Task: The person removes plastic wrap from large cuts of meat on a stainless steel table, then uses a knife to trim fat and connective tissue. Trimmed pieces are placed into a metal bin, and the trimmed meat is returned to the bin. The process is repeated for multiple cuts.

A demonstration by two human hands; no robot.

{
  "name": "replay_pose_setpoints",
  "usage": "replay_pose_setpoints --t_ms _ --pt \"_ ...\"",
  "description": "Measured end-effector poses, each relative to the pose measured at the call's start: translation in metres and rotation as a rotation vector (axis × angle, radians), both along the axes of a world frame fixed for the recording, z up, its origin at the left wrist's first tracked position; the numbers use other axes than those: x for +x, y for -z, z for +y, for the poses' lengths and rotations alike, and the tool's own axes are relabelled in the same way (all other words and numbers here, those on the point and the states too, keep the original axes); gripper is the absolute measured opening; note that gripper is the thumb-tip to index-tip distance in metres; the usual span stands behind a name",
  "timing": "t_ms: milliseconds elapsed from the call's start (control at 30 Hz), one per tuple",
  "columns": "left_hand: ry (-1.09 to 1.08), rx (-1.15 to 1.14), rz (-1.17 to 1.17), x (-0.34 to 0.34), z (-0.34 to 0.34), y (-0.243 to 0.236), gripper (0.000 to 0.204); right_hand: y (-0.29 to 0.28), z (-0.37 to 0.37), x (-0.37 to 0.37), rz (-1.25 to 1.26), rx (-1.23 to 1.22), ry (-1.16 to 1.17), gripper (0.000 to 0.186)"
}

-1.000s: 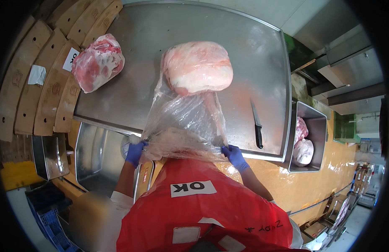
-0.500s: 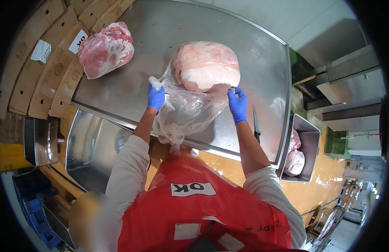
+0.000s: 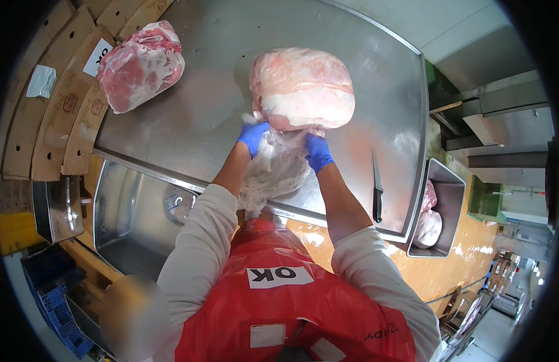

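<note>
A large pale pink piece of meat [image 3: 302, 84] rests on the steel table [image 3: 219, 72]. Below it bunches a clear, crumpled plastic bag [image 3: 270, 172]. My left hand [image 3: 252, 136], in a blue glove, is closed on the bag at the meat's lower left. My right hand [image 3: 317, 151], also blue-gloved, grips the bag under the meat's lower right edge; its fingertips are partly hidden. A black-handled knife [image 3: 377, 199] lies right of my right hand, blade pointing away from me. A second pink and white piece of meat [image 3: 140, 69] sits at the table's left end.
Cardboard cartons [image 3: 35, 114] line the left end. A steel tub [image 3: 128, 223] stands below the table's front left. At the right, a steel bin [image 3: 450, 205] holds meat beside steel fittings [image 3: 508, 120]. Blue plastic crates [image 3: 56, 308] are at the lower left.
Both hands have moved forward from the front edge and closer together at the meat's near side, gathering the bag from spread out into a bunch. The meat has turned slightly.
</note>
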State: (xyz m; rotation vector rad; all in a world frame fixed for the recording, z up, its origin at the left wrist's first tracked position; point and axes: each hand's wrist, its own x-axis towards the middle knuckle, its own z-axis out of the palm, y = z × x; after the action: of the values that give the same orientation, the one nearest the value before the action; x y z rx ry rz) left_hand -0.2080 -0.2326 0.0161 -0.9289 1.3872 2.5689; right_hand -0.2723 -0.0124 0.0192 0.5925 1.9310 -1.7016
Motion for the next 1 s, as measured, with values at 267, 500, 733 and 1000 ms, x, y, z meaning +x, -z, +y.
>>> replay_pose_setpoints --t_ms 267,500,733,1000 --pt "0.194 0.119 0.011 0.028 0.045 -0.036 0.018 -0.027 0.027 0.008 0.112 -0.157 0.055 0.025" --pt "0.158 0.144 0.285 -0.008 0.037 -0.119 0.028 -0.148 0.033 -0.023 0.400 -0.340 -0.029 0.025" --pt "0.107 -0.059 0.339 -0.066 0.014 -0.179 0.017 -0.217 0.043 -0.043 0.504 -0.210 0.037 0.011" --pt "0.188 -0.133 -0.008 0.125 0.028 -0.047 0.017 -0.069 0.106 0.068 0.367 0.005 -0.095 0.013"
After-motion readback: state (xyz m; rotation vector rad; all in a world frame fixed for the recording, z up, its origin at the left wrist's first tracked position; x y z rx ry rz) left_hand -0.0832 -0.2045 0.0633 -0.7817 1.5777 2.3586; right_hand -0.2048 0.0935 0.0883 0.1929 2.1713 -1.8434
